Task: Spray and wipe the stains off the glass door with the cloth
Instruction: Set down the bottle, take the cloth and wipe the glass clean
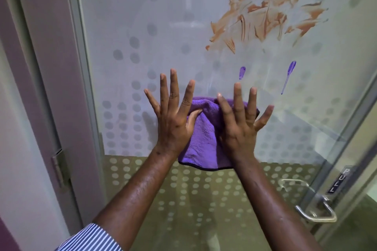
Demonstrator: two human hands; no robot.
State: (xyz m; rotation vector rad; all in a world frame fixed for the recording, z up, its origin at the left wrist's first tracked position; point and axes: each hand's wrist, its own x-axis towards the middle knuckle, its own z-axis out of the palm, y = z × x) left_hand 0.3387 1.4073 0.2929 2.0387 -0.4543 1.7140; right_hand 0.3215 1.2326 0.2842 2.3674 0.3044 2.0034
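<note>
The frosted, dotted glass door (159, 26) fills the view. Orange-brown smeared stains (271, 10) cover its upper right. Two purple liquid drips (242, 71) run down the glass below them. A purple cloth (204, 142) hangs between my hands, well under the stains. My left hand (173, 122) has its fingers spread upward and its thumb pressed into the cloth's left side. My right hand (240, 128), fingers also spread, lies over the cloth's right side. No spray bottle is in sight.
A metal lever handle (318, 213) sits at the door's lower right, under a "PULL" label (338, 179). The mauve door frame (53, 67) with a hinge (59, 167) runs down the left. A striped sleeve (89, 238) shows at the bottom.
</note>
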